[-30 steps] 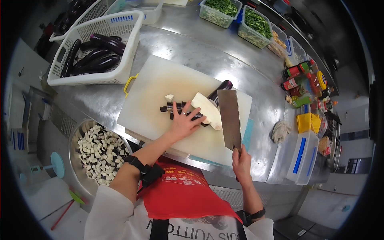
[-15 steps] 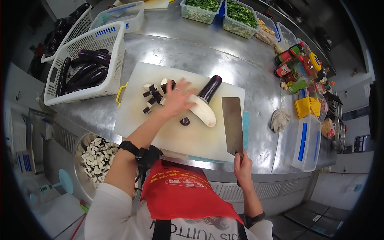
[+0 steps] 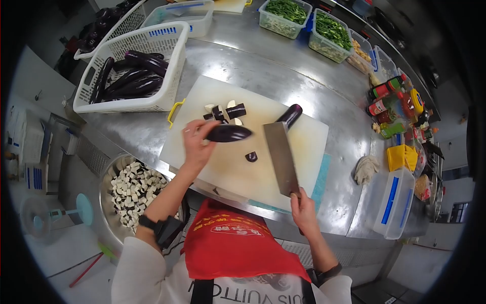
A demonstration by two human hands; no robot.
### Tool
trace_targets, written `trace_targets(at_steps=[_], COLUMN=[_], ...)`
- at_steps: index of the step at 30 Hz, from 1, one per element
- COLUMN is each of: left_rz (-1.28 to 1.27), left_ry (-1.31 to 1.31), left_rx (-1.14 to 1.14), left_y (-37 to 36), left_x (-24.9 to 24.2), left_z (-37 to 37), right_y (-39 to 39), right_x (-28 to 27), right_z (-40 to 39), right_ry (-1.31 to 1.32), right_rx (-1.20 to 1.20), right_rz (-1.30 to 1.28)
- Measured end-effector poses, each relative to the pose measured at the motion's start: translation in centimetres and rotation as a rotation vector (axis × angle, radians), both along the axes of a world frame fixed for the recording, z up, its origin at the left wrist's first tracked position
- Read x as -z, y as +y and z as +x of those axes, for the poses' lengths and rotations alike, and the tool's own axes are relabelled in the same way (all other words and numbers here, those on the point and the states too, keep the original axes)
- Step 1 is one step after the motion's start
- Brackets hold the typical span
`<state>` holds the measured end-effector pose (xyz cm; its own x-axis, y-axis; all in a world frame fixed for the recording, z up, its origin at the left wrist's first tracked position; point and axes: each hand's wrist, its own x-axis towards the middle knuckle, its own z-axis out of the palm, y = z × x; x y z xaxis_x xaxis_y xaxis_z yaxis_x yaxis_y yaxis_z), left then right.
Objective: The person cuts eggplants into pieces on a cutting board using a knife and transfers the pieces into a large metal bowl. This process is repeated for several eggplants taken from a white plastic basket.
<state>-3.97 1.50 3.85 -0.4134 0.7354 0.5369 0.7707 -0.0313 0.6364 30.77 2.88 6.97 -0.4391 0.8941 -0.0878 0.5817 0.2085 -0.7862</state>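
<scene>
The left hand (image 3: pixel 196 144) has its fingers clenched around a piece of eggplant (image 3: pixel 229 133), dark skin up, held just over the left half of the cutting board (image 3: pixel 238 162). The right hand (image 3: pixel 302 210) grips the handle of a cleaver (image 3: pixel 281 157) at the board's near edge; the blade lies lengthwise across the board, its tip beside another eggplant (image 3: pixel 290 115) near the far right edge. A few cut chunks (image 3: pixel 225 111) sit close to the far edge, and one small end piece (image 3: pixel 251 156) lies mid-board between hand and blade. The near left part of the board is bare. Left of the board, past its yellow handle, a basket (image 3: pixel 152 104) stands near on the steel surface (image 3: pixel 283 76). Below the surface's near edge, a bowl (image 3: pixel 109 172) holds cubes.
</scene>
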Motion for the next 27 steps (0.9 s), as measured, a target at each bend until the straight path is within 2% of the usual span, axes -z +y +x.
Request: trace_targets(at_steps=[1, 3, 6, 8, 11, 12, 15, 19, 25, 27], left_rz=[0.045, 0.062, -0.123, -0.115, -0.123, -0.116, -0.128, -0.172, -0.184, -0.18], left_ry=[-0.139, -0.123, -0.06, -0.082, -0.002, 0.026, 0.109, 0.115, 0.073, 0.08], left_rx=[-0.104, -0.239, -0.307, -0.248, -0.139, -0.096, 0.028, 0.078, 0.137, 0.137], left_y=[-2.0, -5.6, -9.7, -10.3, -8.9, -8.1, -6.0, -7.0, -7.8, -7.7], left_x=[0.4, 0.4, 2.1, 3.3, 5.0, 5.6, 6.6, 7.4, 7.6, 8.1], left_z=[-1.2, -2.7, -2.5, -0.6, 1.7, 2.3, 4.5, 5.7, 5.2, 5.1], right_y=[0.4, 1.3, 2.5, 3.2, 4.5, 4.7, 5.9, 5.6, 2.8, 2.4], right_x=[0.1, -0.5, 0.7, 1.9, 2.4, 1.8, 1.3, -0.7, -4.3, -4.3], right_z=[-1.3, -5.0, -9.2, -11.3, -12.0, -11.8, -10.2, -8.4, -7.4, -7.2], right_ry=[0.016, -0.051, -0.091, -0.122, -0.17, -0.155, -0.254, -0.245, -0.193, -0.274], right_rx=[-0.069, -0.237, -0.44, -0.503, -0.474, -0.454, -0.385, -0.329, -0.504, -0.543], right_rz=[-0.02, -0.077, -0.093, -0.083, 0.007, 0.095, 0.14, 0.119, 0.045, 0.026])
